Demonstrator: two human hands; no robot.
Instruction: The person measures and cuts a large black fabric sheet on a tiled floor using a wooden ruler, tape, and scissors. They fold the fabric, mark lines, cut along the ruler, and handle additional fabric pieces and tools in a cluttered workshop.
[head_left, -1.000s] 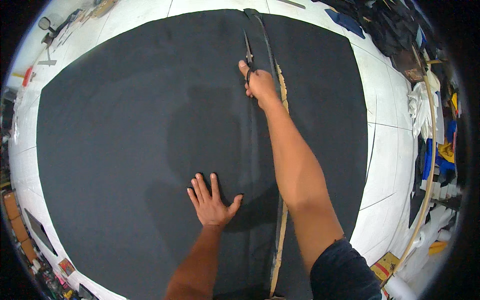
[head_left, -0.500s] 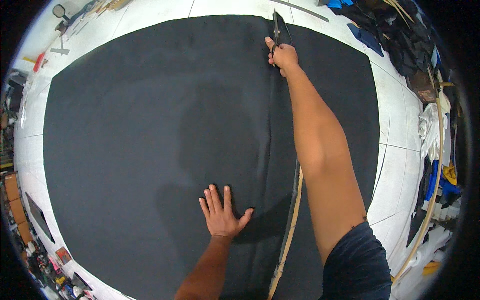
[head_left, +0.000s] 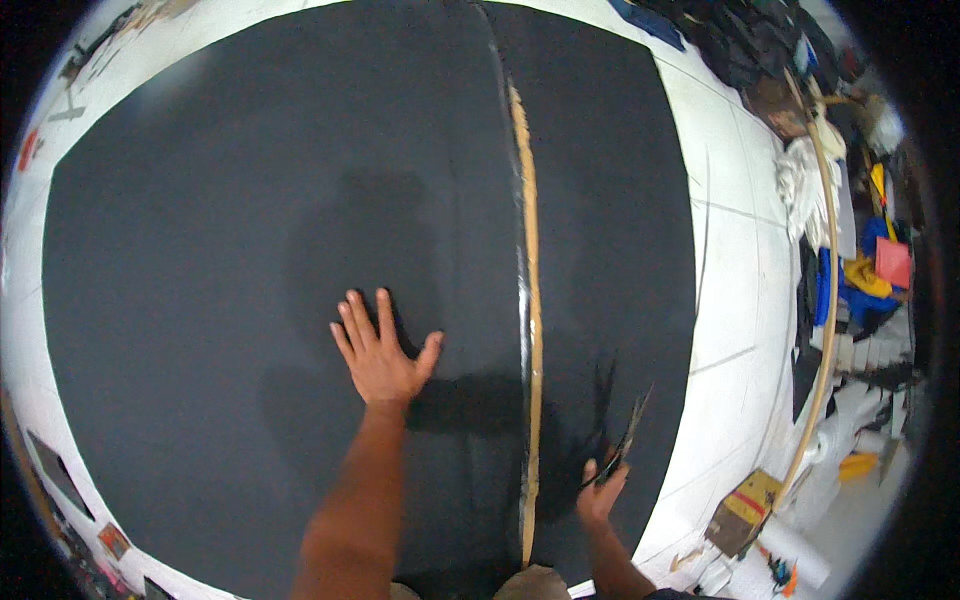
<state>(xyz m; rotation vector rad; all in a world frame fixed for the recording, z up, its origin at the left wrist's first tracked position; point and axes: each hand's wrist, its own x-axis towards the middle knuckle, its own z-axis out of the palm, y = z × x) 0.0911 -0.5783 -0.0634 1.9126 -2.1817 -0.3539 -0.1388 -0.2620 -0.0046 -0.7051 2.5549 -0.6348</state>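
Note:
A wide black sheet [head_left: 200, 250] covers most of the view. A long straight split runs down its right part, with a narrow tan strip [head_left: 533, 250] showing along it and a shiny edge beside the tan. Left of this split, my left hand [head_left: 382, 358] lies with fingers spread on the sheet. To the right of the split, near the lower edge, my right hand [head_left: 602, 496] is closed round the handles of a pair of scissors [head_left: 630, 436]. Their blades point up and away, above the sheet's narrower right part. Whether they touch the sheet I cannot tell.
White floor tiles [head_left: 735, 270] border the sheet. On the right a long thin pole [head_left: 829, 240] lies beside white cloth [head_left: 800, 185] and mixed clutter. A brown-and-yellow box [head_left: 745, 512] sits at the lower right, and a dark pile [head_left: 730, 40] at the top right.
My right hand has drawn back from the sheet's far edge to the near right, still with the scissors. The view has shifted, and more of the tan strip shows. My left hand stays flat.

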